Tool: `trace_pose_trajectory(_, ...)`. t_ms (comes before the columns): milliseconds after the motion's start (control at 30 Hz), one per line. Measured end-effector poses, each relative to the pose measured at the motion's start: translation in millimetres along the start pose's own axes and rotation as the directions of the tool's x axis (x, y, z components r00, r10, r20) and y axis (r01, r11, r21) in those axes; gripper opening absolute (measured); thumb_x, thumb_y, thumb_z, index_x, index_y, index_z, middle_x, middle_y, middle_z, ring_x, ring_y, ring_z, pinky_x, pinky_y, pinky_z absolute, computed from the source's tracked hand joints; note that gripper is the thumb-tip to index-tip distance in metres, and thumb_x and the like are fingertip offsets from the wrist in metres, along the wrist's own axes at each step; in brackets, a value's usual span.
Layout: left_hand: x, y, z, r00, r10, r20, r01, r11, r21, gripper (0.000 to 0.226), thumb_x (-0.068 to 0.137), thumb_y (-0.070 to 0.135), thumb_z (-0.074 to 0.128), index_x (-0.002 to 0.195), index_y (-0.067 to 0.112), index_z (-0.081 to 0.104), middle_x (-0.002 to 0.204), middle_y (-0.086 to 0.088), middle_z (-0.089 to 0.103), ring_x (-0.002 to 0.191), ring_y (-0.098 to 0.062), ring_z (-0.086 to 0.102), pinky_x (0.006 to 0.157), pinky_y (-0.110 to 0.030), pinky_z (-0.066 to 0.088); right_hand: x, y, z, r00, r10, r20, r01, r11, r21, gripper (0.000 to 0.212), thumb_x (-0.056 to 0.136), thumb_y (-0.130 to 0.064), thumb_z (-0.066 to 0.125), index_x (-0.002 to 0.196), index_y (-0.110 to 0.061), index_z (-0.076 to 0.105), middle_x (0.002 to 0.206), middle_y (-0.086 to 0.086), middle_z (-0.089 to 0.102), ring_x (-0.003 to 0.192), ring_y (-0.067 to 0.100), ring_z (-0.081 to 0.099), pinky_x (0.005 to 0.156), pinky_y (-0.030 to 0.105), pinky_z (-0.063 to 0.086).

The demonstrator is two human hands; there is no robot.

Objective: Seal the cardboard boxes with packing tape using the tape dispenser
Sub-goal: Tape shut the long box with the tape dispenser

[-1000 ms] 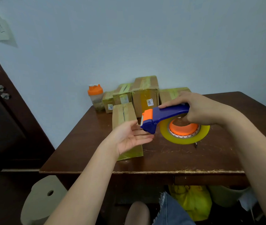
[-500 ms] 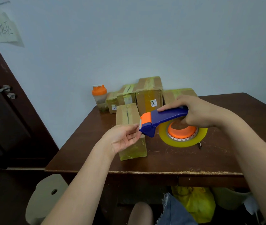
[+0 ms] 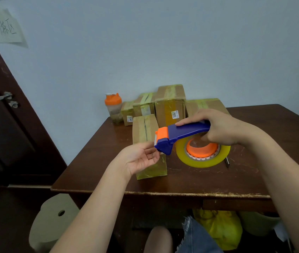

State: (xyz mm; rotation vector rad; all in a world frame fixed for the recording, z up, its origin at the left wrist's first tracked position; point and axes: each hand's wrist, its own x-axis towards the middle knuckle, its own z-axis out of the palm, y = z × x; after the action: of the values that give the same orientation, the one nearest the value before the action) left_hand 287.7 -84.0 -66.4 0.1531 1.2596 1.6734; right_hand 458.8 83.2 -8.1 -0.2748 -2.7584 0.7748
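My right hand (image 3: 218,126) grips the blue handle of the tape dispenser (image 3: 185,132) and holds it above the table. The dispenser has an orange nose and a yellowish tape roll (image 3: 202,156) on an orange hub. My left hand (image 3: 139,157) is palm up at the dispenser's toothed cutter. Its thumb and fingertips pinch at the tape end there, though the clear tape itself is hard to see. A long cardboard box (image 3: 145,128) with an open centre seam lies on the table under my left hand. Several taped boxes (image 3: 169,106) stand behind it by the wall.
An orange-lidded shaker bottle (image 3: 113,108) stands at the table's (image 3: 181,185) back left corner. A dark pen (image 3: 227,161) lies right of the tape roll. A door (image 3: 2,125) is at the left, a pale stool (image 3: 53,216) on the floor, a yellow bag (image 3: 220,229) under the table.
My left hand has gone from flat and open under the dispenser's nose to pinching at the cutter. The dispenser has stayed nearly still in my right hand.
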Motion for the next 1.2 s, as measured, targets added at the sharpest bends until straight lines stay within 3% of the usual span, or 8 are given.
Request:
trace_pose_trajectory(233, 3, -3, 1, 1.0, 0.003, 0.001, -0.003, 0.997, 0.081, 0.013, 0.094, -0.006, 0.051, 0.103, 0.002, 0.056, 0.09, -0.019, 0.063, 0.072, -0.016, 0.057, 0.052, -0.02, 0.053, 1, 7, 1, 1.0, 0.003, 0.001, -0.003, 0.999, 0.042, 0.075, 0.079, 0.009, 0.065, 0.114, -0.057, 0.057, 0.113, -0.008, 0.053, 0.094, 0.013, 0.054, 0.084, 0.034, 0.05)
trace_pose_trajectory(367, 5, -3, 2, 0.999, 0.041, -0.022, -0.036, 0.984, 0.173, 0.013, 0.095, -0.004, 0.052, 0.104, 0.004, 0.059, 0.084, -0.013, 0.065, 0.068, -0.013, 0.057, 0.053, -0.019, 0.052, 1, 10, 1, 1.0, 0.007, 0.01, -0.008, 0.998, 0.066, 0.075, 0.078, 0.01, 0.065, 0.117, -0.054, 0.059, 0.112, -0.014, 0.054, 0.093, 0.009, 0.054, 0.077, 0.023, 0.046)
trace_pose_trajectory(633, -2, 6, 6, 0.976, 0.189, -0.106, -0.127, 0.895, 0.428, 0.018, 0.097, -0.006, 0.041, 0.094, 0.003, 0.057, 0.077, -0.007, 0.052, 0.059, -0.011, 0.046, 0.048, -0.019, 0.03, -3, 18, 6, 1.0, 0.028, 0.015, -0.03, 0.984, 0.175, 0.072, 0.08, 0.009, 0.067, 0.117, -0.052, 0.06, 0.105, -0.022, 0.053, 0.083, -0.008, 0.055, 0.066, 0.008, 0.045)
trace_pose_trajectory(800, 0, 16, 4, 0.952, 0.23, -0.202, -0.107, 0.867, 0.486, 0.02, 0.096, -0.008, 0.04, 0.087, 0.004, 0.054, 0.071, -0.005, 0.046, 0.057, -0.011, 0.034, 0.041, -0.018, 0.022, -2, 19, 11, 1.0, 0.013, 0.008, -0.015, 0.979, 0.202, 0.076, 0.08, 0.008, 0.068, 0.122, -0.054, 0.057, 0.115, -0.007, 0.056, 0.092, 0.011, 0.059, 0.074, 0.021, 0.052)
trace_pose_trajectory(1033, 4, 35, -19, 0.875, 0.379, -0.3, -0.147, 0.801, 0.581, 0.015, 0.094, -0.004, 0.048, 0.101, -0.004, 0.062, 0.08, -0.007, 0.051, 0.058, -0.012, 0.031, 0.046, -0.023, 0.024, -1, 27, 16, 0.999, -0.009, 0.052, -0.003, 0.976, 0.217, 0.075, 0.078, 0.0, 0.076, 0.126, -0.053, 0.053, 0.125, -0.02, 0.055, 0.106, 0.001, 0.058, 0.088, 0.022, 0.051)
trace_pose_trajectory(1133, 3, 38, -32, 0.845, 0.432, -0.314, -0.167, 0.772, 0.614, 0.016, 0.094, -0.002, 0.052, 0.085, 0.002, 0.066, 0.074, -0.008, 0.054, 0.057, -0.013, 0.036, 0.052, -0.026, 0.03, -1, 36, 14, 1.0, 0.0, 0.017, -0.002, 0.993, 0.121, 0.074, 0.077, -0.004, 0.079, 0.123, -0.055, 0.054, 0.128, -0.017, 0.052, 0.111, 0.005, 0.056, 0.092, 0.025, 0.049)
trace_pose_trajectory(1200, 3, 34, -34, 0.84, 0.444, -0.312, -0.176, 0.767, 0.617, 0.016, 0.094, 0.001, 0.054, 0.086, 0.005, 0.067, 0.077, -0.008, 0.058, 0.062, -0.014, 0.044, 0.056, -0.026, 0.038, 3, 38, 16, 1.0, 0.006, -0.008, -0.006, 0.999, 0.032, 0.072, 0.075, -0.012, 0.083, 0.122, -0.057, 0.052, 0.126, -0.013, 0.049, 0.11, 0.009, 0.053, 0.091, 0.025, 0.048)
